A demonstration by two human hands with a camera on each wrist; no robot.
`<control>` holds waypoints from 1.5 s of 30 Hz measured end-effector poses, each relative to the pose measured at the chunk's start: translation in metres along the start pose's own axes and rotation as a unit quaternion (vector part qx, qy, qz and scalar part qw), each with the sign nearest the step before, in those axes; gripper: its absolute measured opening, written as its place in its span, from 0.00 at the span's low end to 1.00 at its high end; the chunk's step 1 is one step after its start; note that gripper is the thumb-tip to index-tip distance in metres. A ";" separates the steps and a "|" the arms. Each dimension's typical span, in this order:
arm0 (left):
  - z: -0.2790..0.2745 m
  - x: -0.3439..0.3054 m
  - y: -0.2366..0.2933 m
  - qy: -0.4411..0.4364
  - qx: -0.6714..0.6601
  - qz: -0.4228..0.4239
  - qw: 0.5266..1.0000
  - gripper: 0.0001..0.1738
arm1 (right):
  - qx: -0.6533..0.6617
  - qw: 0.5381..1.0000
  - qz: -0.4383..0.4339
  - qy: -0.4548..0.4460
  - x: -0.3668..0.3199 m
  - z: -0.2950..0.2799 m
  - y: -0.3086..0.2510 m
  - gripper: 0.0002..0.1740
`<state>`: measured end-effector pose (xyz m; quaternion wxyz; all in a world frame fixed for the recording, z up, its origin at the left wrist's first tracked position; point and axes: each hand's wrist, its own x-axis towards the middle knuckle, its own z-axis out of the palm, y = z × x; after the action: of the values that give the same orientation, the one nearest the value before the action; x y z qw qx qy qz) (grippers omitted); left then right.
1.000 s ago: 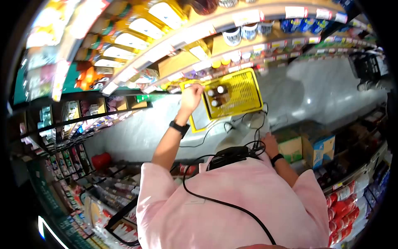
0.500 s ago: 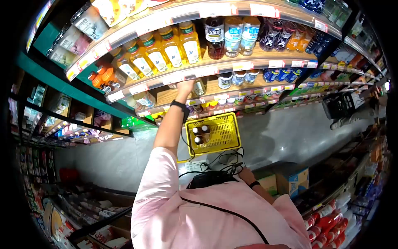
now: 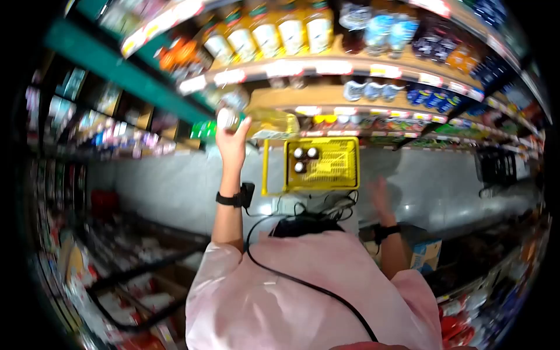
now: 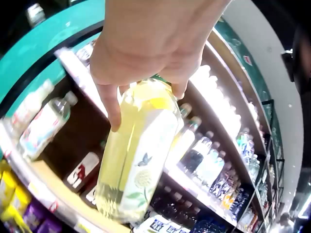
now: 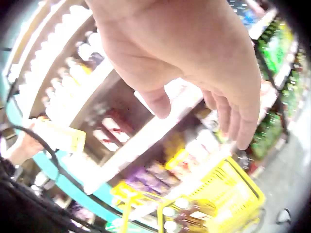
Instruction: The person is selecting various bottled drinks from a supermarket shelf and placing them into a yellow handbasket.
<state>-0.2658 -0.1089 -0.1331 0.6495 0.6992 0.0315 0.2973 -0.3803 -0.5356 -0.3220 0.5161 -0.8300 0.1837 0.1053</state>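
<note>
My left hand (image 3: 233,135) grips a large bottle of pale yellow liquid (image 3: 274,123) near its capped end, and the bottle lies sideways in front of the shelf. In the left wrist view the fingers curl round the neck of the bottle (image 4: 141,155), whose label shows a flower and a bird. The right hand (image 3: 380,201) holds nothing and is held out to the right of the yellow basket (image 3: 354,166); in the right wrist view its fingers (image 5: 235,121) hang relaxed. Several white-capped dark bottles (image 3: 300,167) stand in the basket's left part.
Yellow bottles (image 3: 265,36) line the upper shelf, with small jars (image 3: 373,90) on the shelf below. A black cable (image 3: 303,284) runs over the pink shirt. Boxes (image 3: 426,255) stand at the lower right, and a dark crate (image 3: 496,166) is on the floor farther right.
My left hand has come off the shelf and moved left, now with the yellow bottle in it. The right hand has lifted away from the body and reaches forward.
</note>
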 end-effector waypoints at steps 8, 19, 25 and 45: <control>-0.039 -0.017 0.134 -0.089 0.065 -0.030 0.993 0.20 | 0.232 0.813 -0.316 -0.431 -0.092 0.116 -0.293 0.53; -0.098 -0.021 0.140 -0.256 0.000 -0.115 0.960 0.15 | 0.220 0.793 -0.207 -0.529 -0.122 0.099 -0.286 0.42; -0.054 -0.052 0.110 -0.383 0.213 -0.042 0.898 0.20 | -0.028 0.861 -0.347 -0.371 -0.038 0.073 -0.192 0.44; 0.139 -0.192 -0.371 -0.436 0.549 -0.031 0.713 0.12 | -0.172 0.968 0.074 -0.170 -0.192 -0.053 0.227 0.27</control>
<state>-0.2332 -0.2582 -0.5462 0.1022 0.9832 -0.0756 -0.1307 -0.6500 -0.6360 -0.4135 0.3804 -0.8602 0.1330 0.3125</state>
